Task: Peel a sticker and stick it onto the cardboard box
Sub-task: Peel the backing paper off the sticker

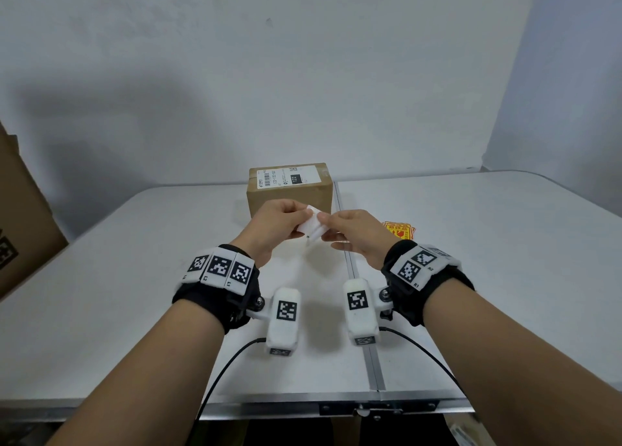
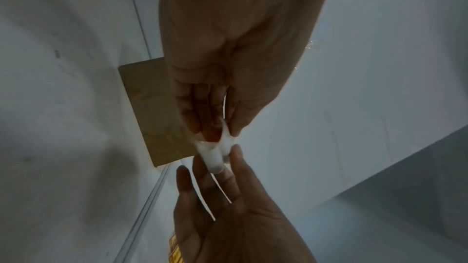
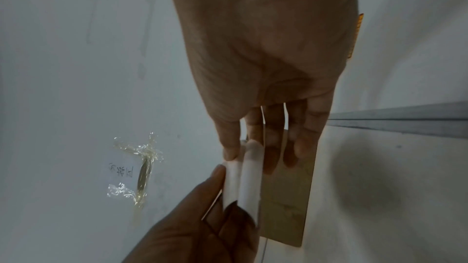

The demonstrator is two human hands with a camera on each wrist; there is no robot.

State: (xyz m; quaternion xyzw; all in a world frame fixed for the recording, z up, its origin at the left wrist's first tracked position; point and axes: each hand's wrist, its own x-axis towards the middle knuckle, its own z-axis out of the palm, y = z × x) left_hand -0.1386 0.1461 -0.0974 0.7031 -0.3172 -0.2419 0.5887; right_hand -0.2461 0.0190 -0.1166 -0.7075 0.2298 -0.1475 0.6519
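My left hand (image 1: pixel 281 222) and right hand (image 1: pixel 353 235) both pinch the white sticker sheet (image 1: pixel 313 227), its two layers parted, just in front of the cardboard box (image 1: pixel 290 190). Spare yellow stickers (image 1: pixel 399 230) lie right of the box.

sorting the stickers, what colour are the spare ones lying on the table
Yellow with red print, clearest in the head view: spare stickers.

White folding table (image 1: pixel 134 294), big cardboard carton (image 1: pixel 23 216) at its left, taped paper note (image 3: pixel 121 171) on wall.
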